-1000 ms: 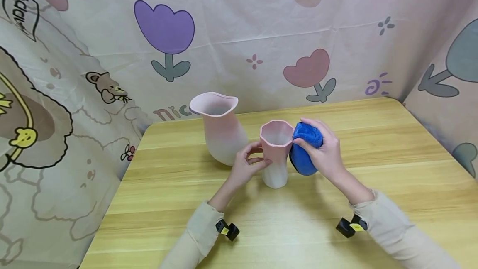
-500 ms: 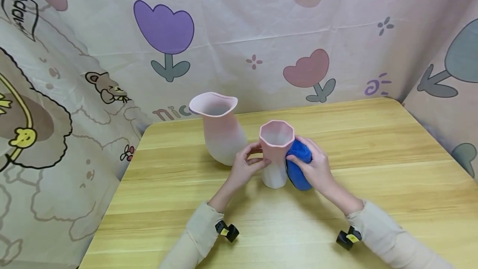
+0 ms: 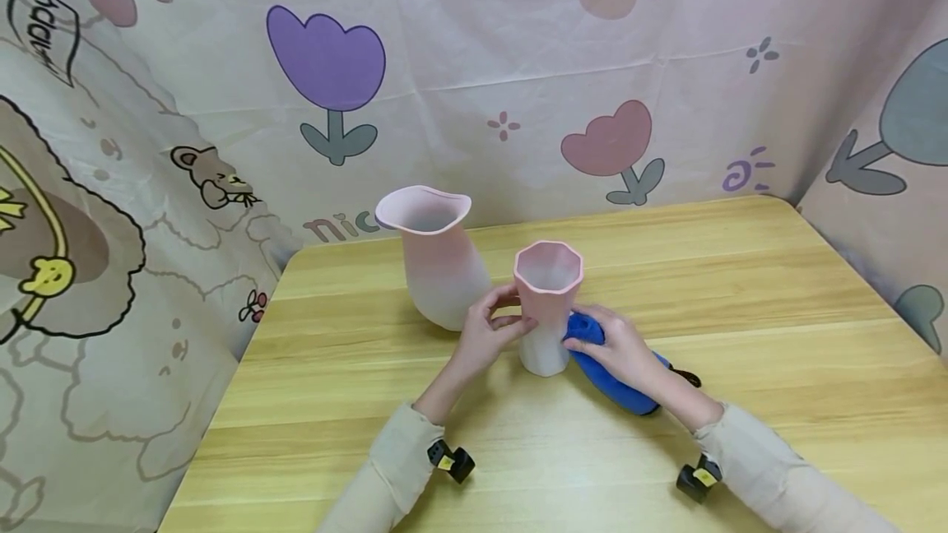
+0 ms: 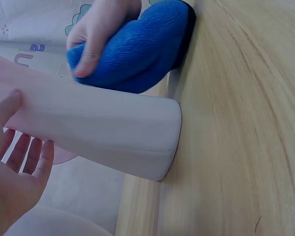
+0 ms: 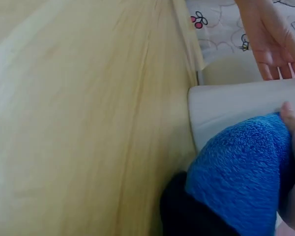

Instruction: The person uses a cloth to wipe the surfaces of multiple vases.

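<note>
A slim octagonal-rimmed vase [image 3: 545,348], pink above and fading to white below, stands upright on the table. My left hand [image 3: 485,337] holds its left side, thumb at the front and fingers round the back. From the right, my right hand [image 3: 625,352] pinches a blue fleecy cleaning cloth [image 3: 618,387] with black trim and a dark loop against the vase's lower half. In the left wrist view the cloth [image 4: 142,46] bunches under the right thumb, along the white wall. In the right wrist view, the cloth [image 5: 241,172] covers part of the vase.
A larger pink-to-white vase [image 3: 444,274] with a wavy flared mouth stands behind my left hand, close to it. The wooden table [image 3: 741,294] ends at the back against a printed fabric backdrop [image 3: 474,48].
My right hand has moved the cloth down from beside the vase's rim to its lower half, and the cloth's tail now trails right under the wrist. My left hand and both vases stay put.
</note>
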Motion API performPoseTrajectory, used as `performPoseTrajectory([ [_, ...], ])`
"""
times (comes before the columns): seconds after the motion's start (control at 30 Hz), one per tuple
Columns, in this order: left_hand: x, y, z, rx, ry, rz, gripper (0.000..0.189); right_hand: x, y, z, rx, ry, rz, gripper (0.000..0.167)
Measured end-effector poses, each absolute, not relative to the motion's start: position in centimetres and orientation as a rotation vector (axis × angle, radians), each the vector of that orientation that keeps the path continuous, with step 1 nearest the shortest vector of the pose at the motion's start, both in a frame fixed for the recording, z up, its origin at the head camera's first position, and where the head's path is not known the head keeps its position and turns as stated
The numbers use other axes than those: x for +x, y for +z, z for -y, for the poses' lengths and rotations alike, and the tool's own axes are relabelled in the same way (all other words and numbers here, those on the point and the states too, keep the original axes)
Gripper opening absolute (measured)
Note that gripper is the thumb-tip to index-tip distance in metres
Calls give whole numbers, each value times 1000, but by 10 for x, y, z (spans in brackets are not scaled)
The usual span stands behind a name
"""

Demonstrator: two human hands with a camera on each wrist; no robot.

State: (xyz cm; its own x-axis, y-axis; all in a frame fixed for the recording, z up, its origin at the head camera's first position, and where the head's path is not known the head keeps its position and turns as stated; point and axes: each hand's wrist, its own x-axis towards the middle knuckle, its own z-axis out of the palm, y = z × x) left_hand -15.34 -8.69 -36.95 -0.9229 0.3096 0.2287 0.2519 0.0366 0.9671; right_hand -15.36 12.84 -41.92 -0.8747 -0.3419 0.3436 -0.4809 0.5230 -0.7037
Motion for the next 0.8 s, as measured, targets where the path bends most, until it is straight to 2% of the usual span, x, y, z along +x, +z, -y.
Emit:
performPoseTrajectory([
  [0.43, -152, -371, 86, 610, 2084, -2236, 44, -159, -432, -130, 861, 1193, 2801, 61],
  [0.8, -152, -371, 85, 593, 2112, -2221, 44, -154, -420, -132, 671, 1408, 2642, 54],
])
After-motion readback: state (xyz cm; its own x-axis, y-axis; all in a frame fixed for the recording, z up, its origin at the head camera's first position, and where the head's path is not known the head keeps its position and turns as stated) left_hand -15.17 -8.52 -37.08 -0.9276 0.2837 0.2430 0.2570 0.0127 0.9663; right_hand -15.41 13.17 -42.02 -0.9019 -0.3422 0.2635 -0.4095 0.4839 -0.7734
